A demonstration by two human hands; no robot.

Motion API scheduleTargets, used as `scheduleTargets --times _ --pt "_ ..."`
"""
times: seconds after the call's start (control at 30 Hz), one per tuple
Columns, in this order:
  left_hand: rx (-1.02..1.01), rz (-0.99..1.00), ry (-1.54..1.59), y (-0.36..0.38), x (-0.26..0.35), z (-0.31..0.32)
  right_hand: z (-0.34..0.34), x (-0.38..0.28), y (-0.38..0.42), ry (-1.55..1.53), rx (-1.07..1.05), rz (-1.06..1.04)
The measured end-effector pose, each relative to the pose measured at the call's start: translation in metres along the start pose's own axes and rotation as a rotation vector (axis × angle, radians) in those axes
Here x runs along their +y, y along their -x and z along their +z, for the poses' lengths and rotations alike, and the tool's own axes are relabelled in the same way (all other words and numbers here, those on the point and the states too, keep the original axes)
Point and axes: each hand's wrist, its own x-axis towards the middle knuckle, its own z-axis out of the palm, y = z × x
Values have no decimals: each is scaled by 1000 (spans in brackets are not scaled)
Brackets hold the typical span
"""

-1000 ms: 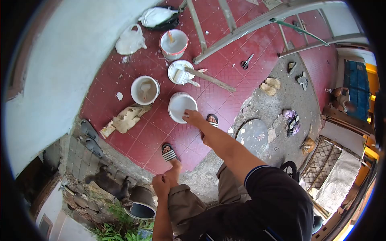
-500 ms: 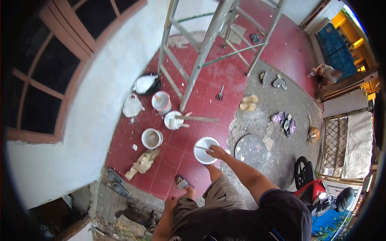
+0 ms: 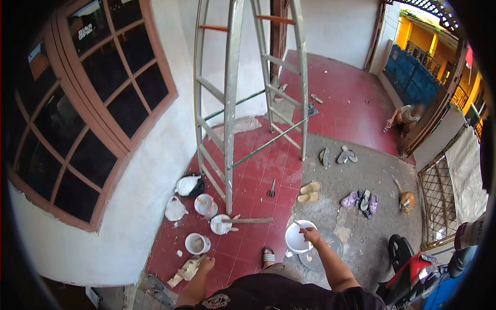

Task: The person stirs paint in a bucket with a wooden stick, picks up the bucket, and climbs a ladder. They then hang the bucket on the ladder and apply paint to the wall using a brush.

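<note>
My right hand (image 3: 310, 235) is closed around a light flat stick (image 3: 299, 225) at the rim of a white bucket (image 3: 294, 242). Whether its fingers also grip the rim is hidden. The bucket's inside looks white, and it appears over a round grey slab (image 3: 333, 247) in the ground. On the other side, my left hand (image 3: 207, 264) hangs beside a crumpled cream sack (image 3: 187, 270); its fingers are too small and turned away to read. Near it stands a white tub (image 3: 198, 244) with greyish residue inside.
A metal stepladder (image 3: 231, 119) stands on the red tiles. By its foot are a paint pail (image 3: 205, 206), a white container (image 3: 219, 225) with a wooden stick (image 3: 248, 221) across it, and scissors (image 3: 272, 189). Sandals (image 3: 309, 192), a cat (image 3: 407, 200), a motorbike (image 3: 408, 271) and a crouching person (image 3: 405, 119) are to the right.
My right hand and the bucket have moved right, from over the red tiles to over the round slab. My left hand has swung out from my knee toward the sack. The view has tilted up.
</note>
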Motion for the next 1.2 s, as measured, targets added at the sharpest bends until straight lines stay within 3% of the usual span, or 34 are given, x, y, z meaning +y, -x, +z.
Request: scheduleTargets --times 0.07,0.17,0.27,0.37,0.43,0.53,0.97,1.03,1.07,1.13,1.2 --pt "-3 73 -50 -24 33 2 -29 -10 4 -165 27 90" --pt "-97 32 192 -70 77 18 -71 -20 3 -356 97 91" --pt "-106 62 155 -93 121 21 -110 -46 8 -545 165 129" --pt "-25 109 165 -112 145 22 -143 -57 -7 -821 55 127" --pt "-133 82 334 -109 158 17 -155 -67 -17 -884 40 138" --pt "-46 47 550 -103 174 12 -165 -95 -31 -981 91 76" --pt "-56 -35 798 -184 272 -4 -241 -189 -133 -637 364 -167" --pt "10 -6 845 -206 290 -3 -259 -212 -160 -567 382 -135" --pt "10 -2 1127 -241 280 18 -265 -224 -174 -535 465 -151" --pt "195 -60 1156 -253 308 1 -284 -254 -203 -518 553 -182" --pt "361 -104 1077 -269 325 -25 -313 -280 -231 -492 469 -163"
